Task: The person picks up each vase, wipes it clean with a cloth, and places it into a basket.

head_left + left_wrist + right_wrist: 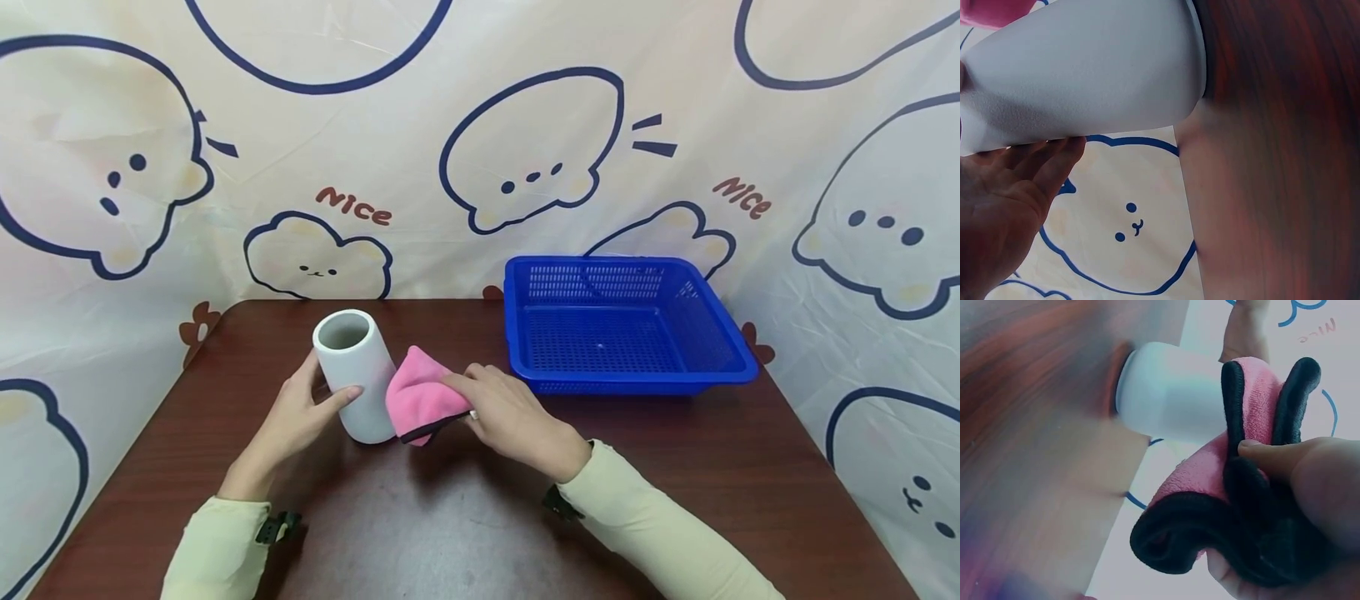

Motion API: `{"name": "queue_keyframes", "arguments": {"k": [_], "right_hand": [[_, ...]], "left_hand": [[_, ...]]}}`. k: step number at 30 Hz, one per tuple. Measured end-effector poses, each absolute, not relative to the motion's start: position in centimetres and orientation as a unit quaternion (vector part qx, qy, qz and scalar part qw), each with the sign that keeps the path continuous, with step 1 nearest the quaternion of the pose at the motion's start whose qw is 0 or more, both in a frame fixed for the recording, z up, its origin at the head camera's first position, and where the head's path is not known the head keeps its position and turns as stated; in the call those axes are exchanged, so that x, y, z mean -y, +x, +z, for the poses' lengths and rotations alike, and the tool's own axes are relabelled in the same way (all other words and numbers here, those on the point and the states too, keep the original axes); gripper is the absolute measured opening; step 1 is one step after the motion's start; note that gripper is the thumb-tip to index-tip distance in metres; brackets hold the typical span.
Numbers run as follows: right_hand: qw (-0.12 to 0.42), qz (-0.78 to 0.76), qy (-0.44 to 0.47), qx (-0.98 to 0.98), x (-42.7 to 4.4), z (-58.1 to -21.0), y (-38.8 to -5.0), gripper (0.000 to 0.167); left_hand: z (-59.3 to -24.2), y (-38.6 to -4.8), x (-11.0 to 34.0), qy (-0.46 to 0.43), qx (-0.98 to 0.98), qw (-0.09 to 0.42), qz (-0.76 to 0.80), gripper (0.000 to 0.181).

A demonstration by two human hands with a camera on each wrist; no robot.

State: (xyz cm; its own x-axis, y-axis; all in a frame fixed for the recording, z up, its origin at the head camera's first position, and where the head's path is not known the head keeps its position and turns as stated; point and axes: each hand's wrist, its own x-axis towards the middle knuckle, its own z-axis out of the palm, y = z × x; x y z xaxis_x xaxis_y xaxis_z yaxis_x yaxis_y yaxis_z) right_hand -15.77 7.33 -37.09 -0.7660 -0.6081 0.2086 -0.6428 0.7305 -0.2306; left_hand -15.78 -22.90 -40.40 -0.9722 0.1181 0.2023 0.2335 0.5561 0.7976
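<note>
- Left hand (pixel 296 417): gripping a white cylindrical vase (pixel 363 396), thumb across the near side, fingers along the left side
- Right hand (pixel 513 417): pinching a folded pink cloth (pixel 422 398) with black edging; in the right wrist view the thumb presses on the fold
- Cloth position: at the right side of the vase, bunched, one pink corner pointing up; whether it touches the wall of the vase cannot be told
- Vase position: left of centre on the dark brown wood-grain table (pixel 450 542), mouth up, base meeting the tabletop in both wrist views
- Blue plastic basket (pixel 637 377): at the back right of the table, perforated walls, well apart from the vase, beyond the right hand
- Forearms: pale green sleeves (pixel 656 525), a dark strap (pixel 277 527) at the left wrist
- Surround: cream sheet (pixel 420 150) behind and at both sides, printed with blue-outlined cartoon faces and "Nice" in red
</note>
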Motion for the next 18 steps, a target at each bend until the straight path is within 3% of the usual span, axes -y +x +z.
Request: {"name": "queue_keyframes", "arguments": {"k": [6, 18], "right_hand": [[0.067, 0.160, 0.329, 0.928, -7.26, -36.88, -15.97, 0.058], [0.100, 0.186, 0.333, 0.919, -6.81, -36.26, -15.97, 0.055]], "left_hand": [[-40.54, -15.78, 22.92, -0.104, 0.880, 0.069, -0.458, 0.077], [-40.75, -15.88, 22.90, -0.110, 0.883, 0.080, -0.450, 0.075]]}}
